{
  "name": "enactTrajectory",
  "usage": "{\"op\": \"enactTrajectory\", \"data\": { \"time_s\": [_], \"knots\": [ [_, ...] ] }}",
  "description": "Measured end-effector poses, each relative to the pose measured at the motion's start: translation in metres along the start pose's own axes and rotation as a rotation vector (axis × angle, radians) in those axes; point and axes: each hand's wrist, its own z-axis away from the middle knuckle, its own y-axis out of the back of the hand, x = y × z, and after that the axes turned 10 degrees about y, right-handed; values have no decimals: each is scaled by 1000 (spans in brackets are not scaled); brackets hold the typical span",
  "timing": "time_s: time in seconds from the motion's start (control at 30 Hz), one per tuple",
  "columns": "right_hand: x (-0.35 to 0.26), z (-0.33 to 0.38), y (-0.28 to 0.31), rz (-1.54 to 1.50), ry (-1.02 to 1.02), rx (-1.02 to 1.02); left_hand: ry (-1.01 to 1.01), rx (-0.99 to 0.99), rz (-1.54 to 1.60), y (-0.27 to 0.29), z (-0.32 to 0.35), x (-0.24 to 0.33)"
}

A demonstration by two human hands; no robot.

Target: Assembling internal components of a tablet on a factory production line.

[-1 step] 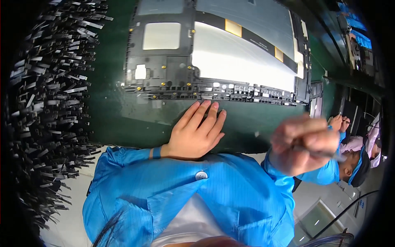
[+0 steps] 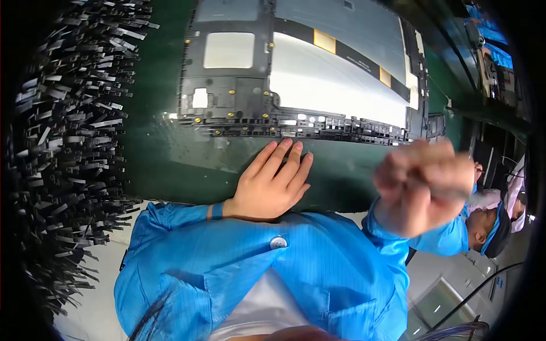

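Observation:
My left hand [image 2: 267, 187] lies palm down on the green work surface with its fingers stretched out and holds nothing. Its fingertips reach the near edge of a black plastic frame [image 2: 219, 102] with small brass inserts and square cut-outs. A silvery panel [image 2: 335, 74] crossed by a black strip with yellowish patches fills the frame's right part. My right hand [image 2: 421, 184] is raised at the right, nearer the camera and smeared by motion. Its fingers are curled closed around something thin that I cannot make out.
A dense mass of black strips with pale ends [image 2: 85, 131] lines the left side. On the right a co-worker in a blue sleeve and dark cap [image 2: 497, 236] sits close by. Part of another dark frame [image 2: 437, 126] lies beyond the first one.
The black frame has shifted slightly to the right. My right hand has moved a little up and has turned. My left hand keeps its place.

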Motion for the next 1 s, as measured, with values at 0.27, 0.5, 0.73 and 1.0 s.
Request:
{"op": "enactTrajectory", "data": {
  "time_s": [0.27,0.5,0.73,1.0],
  "knots": [
    [12,-29,-32,217,-356,25,30,-34,75,3,4,-2],
    [17,-29,-34,277,-327,30,41,-26,71,1,3,-4],
    [15,-28,-30,275,-351,15,44,34,97,-2,3,0],
    [18,30,-12,576,299,9,26,33,66,-2,5,-3]
  ]
}}
